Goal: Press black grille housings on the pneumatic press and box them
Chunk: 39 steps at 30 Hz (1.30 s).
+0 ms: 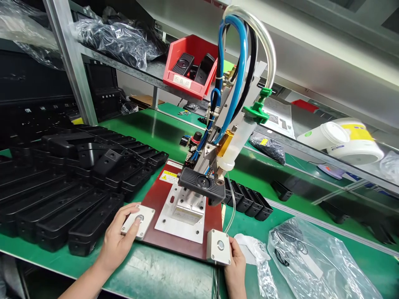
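My left hand (117,234) is wrapped round a light grey push-button box (144,226), its thumb on the round metal button. My right hand (236,268) holds the right side of a second push-button box (219,246); its fingers are partly hidden behind the box and its button is uncovered. Both boxes sit at the front corners of a dark red base plate (174,247). Between them, a black ribbed plastic part (204,181) rests on a metal fixture (188,211). Above that part's right end stands a tilted dispensing syringe (238,141) with a green cap (258,111).
Rows of black plastic housings (90,220) cover the bench at left. More black housings (249,201) stand behind the fixture. A red bin (190,89) holds black parts on the shelf. Clear plastic bags (321,261) lie at right. Blue hoses (241,54) loop overhead near white tubs (355,141).
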Available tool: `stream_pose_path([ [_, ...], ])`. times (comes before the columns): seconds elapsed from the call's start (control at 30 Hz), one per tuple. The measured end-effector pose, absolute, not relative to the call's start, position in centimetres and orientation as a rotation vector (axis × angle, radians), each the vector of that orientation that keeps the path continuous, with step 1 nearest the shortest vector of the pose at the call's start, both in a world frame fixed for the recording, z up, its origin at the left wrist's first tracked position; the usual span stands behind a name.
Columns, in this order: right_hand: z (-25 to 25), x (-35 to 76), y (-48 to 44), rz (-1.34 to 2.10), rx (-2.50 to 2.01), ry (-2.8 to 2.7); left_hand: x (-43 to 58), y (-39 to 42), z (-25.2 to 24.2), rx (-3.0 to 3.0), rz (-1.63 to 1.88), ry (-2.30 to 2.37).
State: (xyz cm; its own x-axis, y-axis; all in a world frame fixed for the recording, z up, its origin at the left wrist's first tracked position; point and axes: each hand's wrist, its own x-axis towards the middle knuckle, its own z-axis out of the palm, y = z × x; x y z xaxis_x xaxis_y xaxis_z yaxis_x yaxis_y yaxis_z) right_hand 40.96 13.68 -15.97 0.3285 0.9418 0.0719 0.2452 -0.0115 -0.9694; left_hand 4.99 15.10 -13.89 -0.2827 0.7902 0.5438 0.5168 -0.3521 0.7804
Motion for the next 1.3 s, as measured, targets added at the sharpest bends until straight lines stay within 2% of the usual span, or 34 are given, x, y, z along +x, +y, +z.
stream_pose_path([
  [1.3, -14.5, 39.6, 13.3, 0.769, -1.531, -1.098, 4.9, 15.1, -14.0, 1.679, 1.654, 1.656],
])
